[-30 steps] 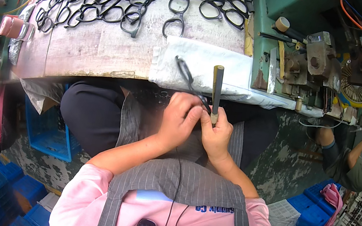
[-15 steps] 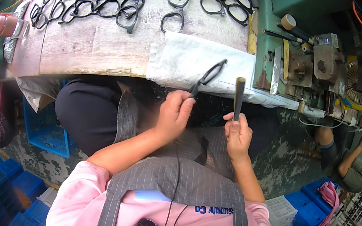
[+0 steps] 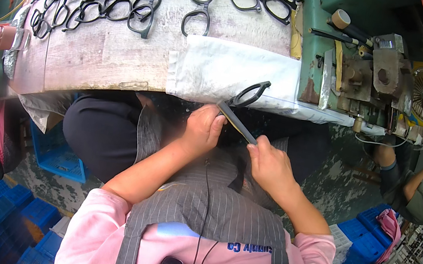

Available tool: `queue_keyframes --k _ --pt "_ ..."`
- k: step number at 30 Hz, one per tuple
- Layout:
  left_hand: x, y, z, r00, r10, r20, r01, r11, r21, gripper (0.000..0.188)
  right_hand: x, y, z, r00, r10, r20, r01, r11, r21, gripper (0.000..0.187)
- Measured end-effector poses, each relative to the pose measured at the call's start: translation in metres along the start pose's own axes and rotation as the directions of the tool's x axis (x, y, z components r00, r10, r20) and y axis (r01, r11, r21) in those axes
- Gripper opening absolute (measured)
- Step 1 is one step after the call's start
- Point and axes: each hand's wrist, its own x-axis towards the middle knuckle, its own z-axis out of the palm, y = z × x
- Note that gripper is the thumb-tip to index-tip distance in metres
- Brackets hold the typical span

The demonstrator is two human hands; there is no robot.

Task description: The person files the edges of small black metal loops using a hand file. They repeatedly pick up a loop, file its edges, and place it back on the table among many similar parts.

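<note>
A black eyeglass frame (image 3: 237,101) is pinched in my left hand (image 3: 201,130), its rim reaching out past the front edge of the bench. My right hand (image 3: 273,169) grips one end of a slim flat bar that looks like a file (image 3: 238,125). The bar slants up and left, and its far end meets the frame close to my left fingertips. Part of the frame is hidden by my fingers and the bar. Beyond both hands a white cloth (image 3: 233,71) covers the bench's front edge.
Many black eyeglass frames (image 3: 197,16) lie across the far side of the pale bench (image 3: 89,58). At right stands a green machine (image 3: 317,49) with metal clamps. A pink box (image 3: 2,38) sits at far left. Blue crates (image 3: 54,153) stand below; other people sit at both sides.
My right hand has tilted the file from upright to slanting left, bringing its end onto the eyeglass frame. The frame has turned slightly in my left hand.
</note>
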Motion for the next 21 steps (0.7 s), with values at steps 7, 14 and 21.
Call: queue_keyframes --k 7,14,21 --pt "-0.001 -0.005 -0.002 0.994 0.104 0.038 -0.108 0.986 0.126 0.014 0.026 -0.006 0.001 1.000 -0.011 -0.016 0.011 1.000 0.013 0.027" --pt "0.000 -0.005 0.001 0.988 0.155 0.016 -0.156 0.983 0.093 0.010 0.022 -0.008 -0.002 0.994 0.072 0.083 -0.073 0.997 0.011 0.026" --pt "0.000 -0.006 0.000 0.989 0.136 0.059 -0.140 0.987 0.079 0.008 0.024 -0.005 -0.001 0.992 0.062 0.113 -0.056 0.997 -0.052 0.026"
